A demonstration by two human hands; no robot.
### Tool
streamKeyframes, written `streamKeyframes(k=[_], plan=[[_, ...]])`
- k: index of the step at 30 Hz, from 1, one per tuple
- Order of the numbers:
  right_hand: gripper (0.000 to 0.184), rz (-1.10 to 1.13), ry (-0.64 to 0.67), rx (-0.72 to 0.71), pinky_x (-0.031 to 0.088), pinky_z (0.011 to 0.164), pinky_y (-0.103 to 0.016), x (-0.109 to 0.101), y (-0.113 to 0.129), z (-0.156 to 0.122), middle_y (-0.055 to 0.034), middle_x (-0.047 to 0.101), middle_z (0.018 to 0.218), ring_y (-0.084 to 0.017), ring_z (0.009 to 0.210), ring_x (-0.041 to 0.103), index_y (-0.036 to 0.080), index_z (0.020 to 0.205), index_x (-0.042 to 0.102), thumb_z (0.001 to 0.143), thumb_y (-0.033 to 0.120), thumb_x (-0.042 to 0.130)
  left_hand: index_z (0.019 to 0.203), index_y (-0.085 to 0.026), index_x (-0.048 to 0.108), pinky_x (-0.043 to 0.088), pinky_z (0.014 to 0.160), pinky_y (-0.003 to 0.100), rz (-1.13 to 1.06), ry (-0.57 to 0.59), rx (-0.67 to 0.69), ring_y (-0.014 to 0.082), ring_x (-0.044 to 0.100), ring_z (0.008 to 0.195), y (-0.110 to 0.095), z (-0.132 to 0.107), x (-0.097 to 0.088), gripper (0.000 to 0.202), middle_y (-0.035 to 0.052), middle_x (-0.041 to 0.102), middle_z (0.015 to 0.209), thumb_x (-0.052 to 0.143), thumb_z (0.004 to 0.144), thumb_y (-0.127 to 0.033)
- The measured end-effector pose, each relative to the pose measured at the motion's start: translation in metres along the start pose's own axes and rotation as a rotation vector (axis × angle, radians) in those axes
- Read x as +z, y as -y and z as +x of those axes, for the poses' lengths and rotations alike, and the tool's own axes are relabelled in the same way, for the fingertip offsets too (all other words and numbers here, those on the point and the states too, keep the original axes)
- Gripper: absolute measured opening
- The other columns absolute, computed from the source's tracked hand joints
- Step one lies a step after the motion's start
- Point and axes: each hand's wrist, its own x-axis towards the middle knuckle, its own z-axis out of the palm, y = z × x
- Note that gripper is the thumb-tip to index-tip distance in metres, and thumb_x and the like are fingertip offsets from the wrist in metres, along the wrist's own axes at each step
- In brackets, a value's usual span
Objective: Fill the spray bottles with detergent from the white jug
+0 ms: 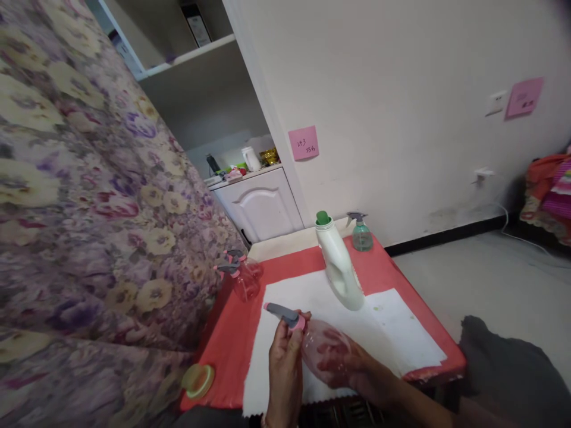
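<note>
A clear pink spray bottle with a grey trigger head and pink collar is held tilted over the front of the table. My left hand grips it at the pink collar, just under the grey head. Around the bottle's round body my right hand is wrapped, its fingers showing through the plastic. Behind them a white jug with a handle stands on the white cloth; a green piece shows in its mouth.
Two pink spray bottles stand at the table's left, a green spray bottle at the back right. A yellowish round lid or dish lies at the front left corner. A floral curtain hangs close on the left; a white cabinet stands behind.
</note>
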Motion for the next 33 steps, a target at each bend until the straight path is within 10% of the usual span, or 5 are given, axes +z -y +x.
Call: streamKeyframes(k=[8, 16, 22, 33], plan=[[0.059, 0.088, 0.122, 0.184, 0.048, 0.072, -0.034, 0.005, 0.0046, -0.0025, -0.0101, 0.068, 0.117, -0.028, 0.098, 0.068, 0.023, 0.115, 0.064, 0.075, 0.066, 0.065, 0.11, -0.019, 0.067, 0.051, 0.091, 0.031, -0.048, 0.015, 0.001, 0.0231, 0.066, 0.108, 0.0006, 0.0009, -0.0037, 0.042, 0.0092, 0.073, 0.111, 0.077, 0.075, -0.041], [0.076, 0.003, -0.113, -0.108, 0.045, 0.09, -0.04, 0.0094, 0.0025, -0.0006, -0.0065, 0.065, 0.123, -0.026, 0.111, 0.061, 0.028, 0.124, 0.055, 0.056, 0.032, 0.088, 0.11, -0.02, 0.068, 0.05, 0.094, 0.031, -0.051, -0.009, 0.009, 0.0217, 0.066, 0.107, -0.0007, -0.0006, -0.0023, 0.042, 0.0091, 0.073, 0.114, 0.077, 0.075, -0.041], [0.06, 0.127, 0.062, 0.13, 0.047, 0.076, -0.037, 0.0045, 0.0043, -0.0016, -0.011, 0.069, 0.117, -0.029, 0.099, 0.068, 0.025, 0.122, 0.057, 0.076, 0.062, 0.066, 0.112, -0.02, 0.067, 0.051, 0.093, 0.032, -0.033, -0.003, -0.015, 0.023, 0.066, 0.108, -0.0026, -0.0023, -0.0017, 0.044, 0.0101, 0.072, 0.116, 0.076, 0.075, -0.042], [0.067, 0.013, -0.032, -0.072, 0.045, 0.092, -0.042, 0.0078, 0.0064, 0.0008, -0.0095, 0.057, 0.137, -0.028, 0.116, 0.06, 0.029, 0.129, 0.054, 0.068, 0.042, 0.079, 0.113, -0.018, 0.067, 0.05, 0.095, 0.033, -0.045, -0.009, 0.018, 0.0231, 0.065, 0.11, 0.0005, -0.0004, -0.0062, 0.042, 0.0114, 0.071, 0.119, 0.075, 0.077, -0.038]])
